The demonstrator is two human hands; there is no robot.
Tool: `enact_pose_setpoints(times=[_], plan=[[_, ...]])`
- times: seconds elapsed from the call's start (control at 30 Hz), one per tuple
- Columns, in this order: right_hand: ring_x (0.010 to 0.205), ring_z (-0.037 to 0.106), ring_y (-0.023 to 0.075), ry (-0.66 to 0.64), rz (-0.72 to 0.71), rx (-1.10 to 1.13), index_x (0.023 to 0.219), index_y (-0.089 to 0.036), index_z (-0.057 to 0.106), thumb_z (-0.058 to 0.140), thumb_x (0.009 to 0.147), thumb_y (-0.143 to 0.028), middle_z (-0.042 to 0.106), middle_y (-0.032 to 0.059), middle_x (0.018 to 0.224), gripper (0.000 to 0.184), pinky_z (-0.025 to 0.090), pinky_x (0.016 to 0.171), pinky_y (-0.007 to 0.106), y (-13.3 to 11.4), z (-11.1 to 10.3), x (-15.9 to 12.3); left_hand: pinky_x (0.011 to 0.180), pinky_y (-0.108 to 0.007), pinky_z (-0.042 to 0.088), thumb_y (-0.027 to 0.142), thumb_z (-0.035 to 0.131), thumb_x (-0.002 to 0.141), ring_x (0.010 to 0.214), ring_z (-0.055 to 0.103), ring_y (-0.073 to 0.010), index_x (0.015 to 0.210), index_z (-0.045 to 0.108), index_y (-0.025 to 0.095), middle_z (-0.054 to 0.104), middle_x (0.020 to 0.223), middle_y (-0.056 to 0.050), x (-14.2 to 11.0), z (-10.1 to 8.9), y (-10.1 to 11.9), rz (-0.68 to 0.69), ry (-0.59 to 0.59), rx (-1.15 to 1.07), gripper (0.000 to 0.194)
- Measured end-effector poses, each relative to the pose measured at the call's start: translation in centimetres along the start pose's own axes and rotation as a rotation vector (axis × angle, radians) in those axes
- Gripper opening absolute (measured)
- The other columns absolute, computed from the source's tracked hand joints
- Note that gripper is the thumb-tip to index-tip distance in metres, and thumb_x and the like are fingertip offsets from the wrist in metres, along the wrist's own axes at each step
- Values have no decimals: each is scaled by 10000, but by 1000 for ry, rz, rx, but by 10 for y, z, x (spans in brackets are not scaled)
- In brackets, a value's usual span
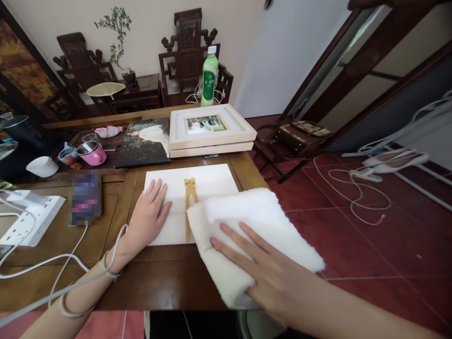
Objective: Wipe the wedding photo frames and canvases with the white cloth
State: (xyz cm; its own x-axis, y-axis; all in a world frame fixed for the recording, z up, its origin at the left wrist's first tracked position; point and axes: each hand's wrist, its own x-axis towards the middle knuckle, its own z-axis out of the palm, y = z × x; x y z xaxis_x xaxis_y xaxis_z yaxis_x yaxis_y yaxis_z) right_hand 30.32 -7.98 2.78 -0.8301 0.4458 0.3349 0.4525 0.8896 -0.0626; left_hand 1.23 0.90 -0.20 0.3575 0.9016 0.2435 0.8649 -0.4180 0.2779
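Observation:
My left hand [150, 214] lies flat on a white board [219, 179] on the wooden table, fingers stretched out and holding nothing. A slim yellow tool [188, 212] with an eared top and a long slot rests on the board; I cannot make out its kind. Part of it is covered by a thick white fluffy cloth [261, 212], folded over along its near left side. My right hand [254, 259] grips this cloth, with its fingers spread over the top and its thumb hidden at the fold. The cloth reaches past the table's right edge.
Stacked picture frames [212, 136], a dark canvas [141, 146] and a green bottle [209, 77] stand behind the board. To the left are a pink mug [92, 153], a white cup [42, 166], a blurred-out device [84, 197] and a power strip [38, 221] with trailing cables.

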Motion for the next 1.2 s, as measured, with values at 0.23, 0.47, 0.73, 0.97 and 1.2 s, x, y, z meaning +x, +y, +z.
enact_pose_setpoints(times=[0.23, 0.47, 0.73, 0.97, 1.2], plan=[[1393, 354, 430, -243, 110, 14, 796, -159, 769, 585, 686, 17, 469, 154, 1492, 277, 350, 1094, 651, 58, 2, 39, 1144, -596, 318, 417, 338, 1017, 1487, 246, -330, 1461, 408, 161, 357, 1572, -166, 0, 0, 0, 5, -10, 13, 517], [1398, 347, 415, -245, 194, -69, 960, -101, 751, 529, 695, 61, 435, 190, 1499, 382, 362, 1097, 621, 105, 10, 79, 1153, -583, 313, 398, 356, 1015, 1488, 243, -328, 1459, 410, 165, 367, 1569, -158, 1, 0, 0, 6, -6, 9, 505], [1365, 371, 476, -236, 181, -70, 892, -135, 774, 616, 699, -1, 461, 199, 1482, 283, 341, 1072, 687, 62, 12, 61, 1156, -580, 308, 393, 354, 1016, 1490, 235, -326, 1460, 406, 161, 361, 1570, -168, 1, -1, 0, 9, -6, 4, 504], [1313, 455, 470, 8, 16, -70, 628, -147, 722, 648, 780, -125, 559, 216, 1397, 171, 401, 1036, 674, 6, 6, 21, 1149, -593, 312, 399, 343, 1016, 1493, 226, -324, 1466, 400, 157, 345, 1577, -166, 1, -3, 3, -9, -30, 6, 515], [1337, 441, 429, 25, -21, -75, 716, -153, 761, 632, 781, -100, 552, 185, 1417, 153, 390, 1071, 634, 13, 8, 19, 1154, -589, 305, 392, 339, 1016, 1490, 234, -331, 1455, 412, 106, 349, 1572, -179, 2, -2, 4, -14, -37, 30, 529]])
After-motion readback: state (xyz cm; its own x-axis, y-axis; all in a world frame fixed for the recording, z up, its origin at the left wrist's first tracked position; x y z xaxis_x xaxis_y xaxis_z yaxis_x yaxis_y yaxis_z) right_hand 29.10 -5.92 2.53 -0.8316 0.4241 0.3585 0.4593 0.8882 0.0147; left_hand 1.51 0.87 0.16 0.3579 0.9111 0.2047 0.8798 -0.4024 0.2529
